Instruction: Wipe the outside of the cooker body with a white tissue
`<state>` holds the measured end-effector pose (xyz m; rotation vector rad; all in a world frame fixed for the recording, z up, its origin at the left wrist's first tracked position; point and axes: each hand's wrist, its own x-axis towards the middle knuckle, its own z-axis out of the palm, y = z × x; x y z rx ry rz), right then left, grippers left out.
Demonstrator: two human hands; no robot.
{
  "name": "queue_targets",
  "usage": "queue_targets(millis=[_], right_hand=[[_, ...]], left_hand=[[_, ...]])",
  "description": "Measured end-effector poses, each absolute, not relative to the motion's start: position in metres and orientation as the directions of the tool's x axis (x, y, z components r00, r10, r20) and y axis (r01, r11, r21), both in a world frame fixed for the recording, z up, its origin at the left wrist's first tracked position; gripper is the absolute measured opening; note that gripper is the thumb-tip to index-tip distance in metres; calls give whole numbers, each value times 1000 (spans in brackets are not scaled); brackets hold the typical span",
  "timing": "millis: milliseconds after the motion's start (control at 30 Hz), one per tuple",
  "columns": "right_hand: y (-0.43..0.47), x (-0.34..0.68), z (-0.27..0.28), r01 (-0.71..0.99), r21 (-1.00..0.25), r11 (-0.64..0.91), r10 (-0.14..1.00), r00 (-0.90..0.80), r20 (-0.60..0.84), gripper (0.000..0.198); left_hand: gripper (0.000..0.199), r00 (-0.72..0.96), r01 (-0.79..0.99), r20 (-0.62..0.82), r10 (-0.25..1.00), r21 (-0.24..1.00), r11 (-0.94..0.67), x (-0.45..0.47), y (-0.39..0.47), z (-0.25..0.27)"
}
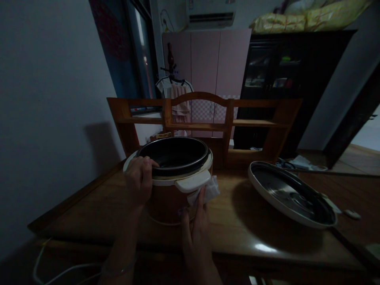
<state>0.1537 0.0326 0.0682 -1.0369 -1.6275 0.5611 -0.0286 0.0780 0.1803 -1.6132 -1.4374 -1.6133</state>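
Note:
A round cooker (166, 206) with a white top rim and a side handle (192, 181) stands on the wooden table. Inside it sits a dark inner pot (175, 152). My left hand (139, 178) is closed over the near left rim, its fingertips reaching inside the pot's edge. Below the handle, my right hand (196, 225) presses a white tissue (208, 192) against the cooker's side with fingers fairly straight. The detached lid (292, 196) lies to the right, its dark inner face turned up and tilted.
A wooden rack (198, 126) rises along the table's back edge. At left, a wall (68, 99) stands close to the tabletop (231, 233). A white cord (68, 269) hangs at the front left. Behind are pink cabinets (204, 63) and a dark cabinet (273, 79).

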Motion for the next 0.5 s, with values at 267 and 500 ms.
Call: queue_targets(millis=[267, 500], right_hand=[[25, 138, 45, 524, -642, 560, 804, -156, 574, 73], [40, 144, 62, 517, -660, 545, 804, -100, 586, 74]], left_hand=[[41, -215, 869, 909, 358, 346, -354, -29, 77, 180], [39, -207, 863, 909, 361, 344, -370, -28, 77, 181]])
